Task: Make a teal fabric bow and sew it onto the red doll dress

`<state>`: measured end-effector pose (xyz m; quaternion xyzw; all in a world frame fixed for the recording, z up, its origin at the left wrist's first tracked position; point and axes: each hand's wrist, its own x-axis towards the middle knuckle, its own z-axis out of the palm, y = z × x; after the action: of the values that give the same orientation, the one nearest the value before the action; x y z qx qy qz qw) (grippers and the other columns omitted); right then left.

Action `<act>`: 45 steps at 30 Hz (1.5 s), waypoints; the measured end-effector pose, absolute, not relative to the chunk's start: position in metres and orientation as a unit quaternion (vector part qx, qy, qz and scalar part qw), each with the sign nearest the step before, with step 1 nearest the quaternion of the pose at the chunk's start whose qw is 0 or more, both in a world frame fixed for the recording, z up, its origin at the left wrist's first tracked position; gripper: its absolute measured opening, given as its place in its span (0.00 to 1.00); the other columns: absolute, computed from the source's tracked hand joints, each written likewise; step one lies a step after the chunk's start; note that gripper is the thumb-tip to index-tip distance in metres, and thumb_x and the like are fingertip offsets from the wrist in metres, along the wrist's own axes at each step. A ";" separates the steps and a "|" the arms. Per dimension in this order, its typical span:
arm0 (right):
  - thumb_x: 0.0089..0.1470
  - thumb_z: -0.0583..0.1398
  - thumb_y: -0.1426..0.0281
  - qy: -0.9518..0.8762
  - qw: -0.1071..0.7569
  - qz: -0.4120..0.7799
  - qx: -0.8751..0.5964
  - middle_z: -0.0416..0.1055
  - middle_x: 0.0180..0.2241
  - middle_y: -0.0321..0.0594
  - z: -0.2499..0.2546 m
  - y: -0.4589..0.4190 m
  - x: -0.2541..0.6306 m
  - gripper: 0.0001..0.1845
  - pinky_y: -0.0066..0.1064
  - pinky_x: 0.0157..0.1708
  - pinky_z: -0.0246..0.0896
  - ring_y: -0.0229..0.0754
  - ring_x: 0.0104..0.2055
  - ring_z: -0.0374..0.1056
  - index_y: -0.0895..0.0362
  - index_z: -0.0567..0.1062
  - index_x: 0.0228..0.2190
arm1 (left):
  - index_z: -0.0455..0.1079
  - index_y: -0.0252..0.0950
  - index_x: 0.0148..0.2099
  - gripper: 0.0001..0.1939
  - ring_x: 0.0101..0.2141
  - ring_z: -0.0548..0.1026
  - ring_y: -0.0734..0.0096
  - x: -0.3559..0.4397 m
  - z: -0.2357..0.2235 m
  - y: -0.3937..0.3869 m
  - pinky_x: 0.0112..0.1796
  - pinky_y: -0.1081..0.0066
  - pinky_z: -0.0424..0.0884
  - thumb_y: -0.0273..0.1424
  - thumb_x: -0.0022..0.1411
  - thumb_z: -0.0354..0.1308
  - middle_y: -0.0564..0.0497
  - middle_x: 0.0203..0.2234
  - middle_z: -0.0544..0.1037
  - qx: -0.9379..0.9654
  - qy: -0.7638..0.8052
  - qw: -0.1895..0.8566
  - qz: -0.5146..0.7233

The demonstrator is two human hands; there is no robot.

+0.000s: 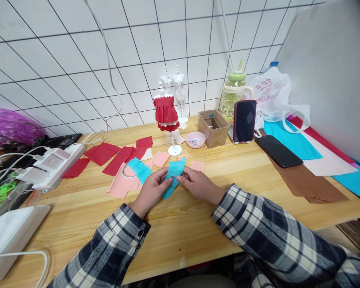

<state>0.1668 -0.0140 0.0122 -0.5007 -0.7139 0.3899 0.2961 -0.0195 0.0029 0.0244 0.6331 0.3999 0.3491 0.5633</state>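
Both of my hands meet over the middle of the table around a piece of bright blue crepe paper. My left hand pinches its left side between thumb and fingers. From the right, my right hand pinches the other side, thumb on top. The paper's lower end hangs below my thumbs. Another blue strip lies beside my left hand, partly over pink paper pieces and a thin ring. Just beyond stands a small white dress form wearing a ruffled red paper dress.
Red paper pieces lie left, near a power strip. Behind are more white dress forms, a pink bowl and a cardboard box. Rightward are an upright phone, a flat phone and brown paper.
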 end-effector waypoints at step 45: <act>0.61 0.54 0.62 -0.723 0.288 0.382 -0.498 0.74 0.33 0.38 0.016 -0.015 0.168 0.10 0.29 0.36 0.56 0.41 0.36 0.67 0.54 0.70 0.39 | 0.73 0.34 0.47 0.18 0.41 0.78 0.60 -0.016 0.024 -0.001 0.40 0.66 0.73 0.39 0.57 0.62 0.45 0.39 0.81 0.650 0.408 0.555 0.322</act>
<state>0.1675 -0.0154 0.0159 -0.4981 -0.7234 0.3816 0.2883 -0.0163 -0.0010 0.0245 0.6497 0.4083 0.3220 0.5545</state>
